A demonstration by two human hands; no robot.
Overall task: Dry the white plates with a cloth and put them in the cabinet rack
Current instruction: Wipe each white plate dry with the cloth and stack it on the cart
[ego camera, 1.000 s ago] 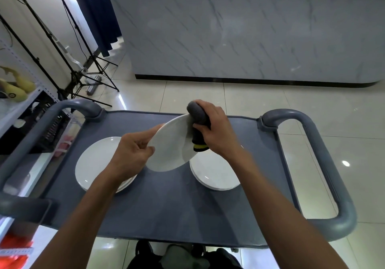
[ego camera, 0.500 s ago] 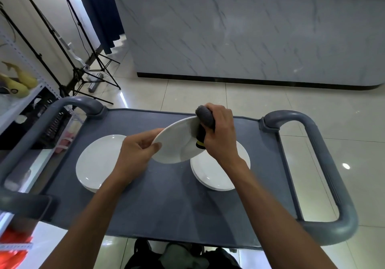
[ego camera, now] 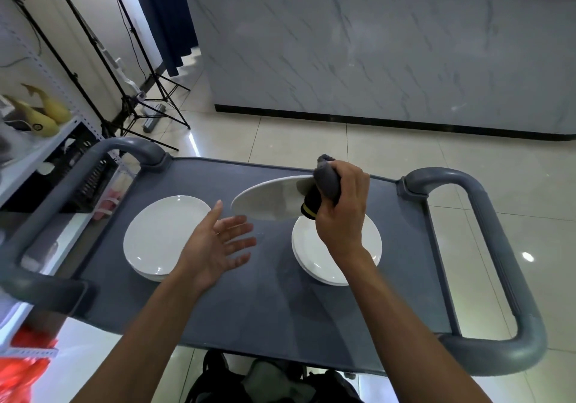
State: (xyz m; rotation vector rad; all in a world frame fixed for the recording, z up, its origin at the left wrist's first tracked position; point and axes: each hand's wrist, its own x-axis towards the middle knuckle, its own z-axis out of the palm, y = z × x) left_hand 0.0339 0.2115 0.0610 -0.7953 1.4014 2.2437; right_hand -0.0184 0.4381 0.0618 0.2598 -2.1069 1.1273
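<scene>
Three groups of white plates show on the grey cart surface (ego camera: 218, 318). One single plate (ego camera: 268, 198) is held tilted in the air above the surface, its far right rim caught between the grey cloth (ego camera: 325, 178) and the right hand (ego camera: 341, 212). The fingers of that hand are curled tight round the bunched cloth, which has a black band with a yellow stripe at its lower end, and they pinch the plate's rim through it. Directly beneath this hand lies the right stack of plates (ego camera: 358, 259), at least two by the rims, partly hidden by the wrist and the raised plate. Left of the raised plate lies the left stack of plates (ego camera: 162, 234), also at least two; an exact count cannot be told.

The left hand (ego camera: 218, 240) hovers between the two stacks, just below the raised plate's left edge, palm up, fingers spread apart and straight, holding nothing and not touching the plate.

The cart has two grey looped handles, one left (ego camera: 46, 190) and one right (ego camera: 498, 246). Beyond it stands a marble-look counter front (ego camera: 374, 44). Left of the cart are a white shelf (ego camera: 34, 150) with yellow objects on it, and black tripod legs (ego camera: 149, 97) on the tiled floor (ego camera: 280, 140).
</scene>
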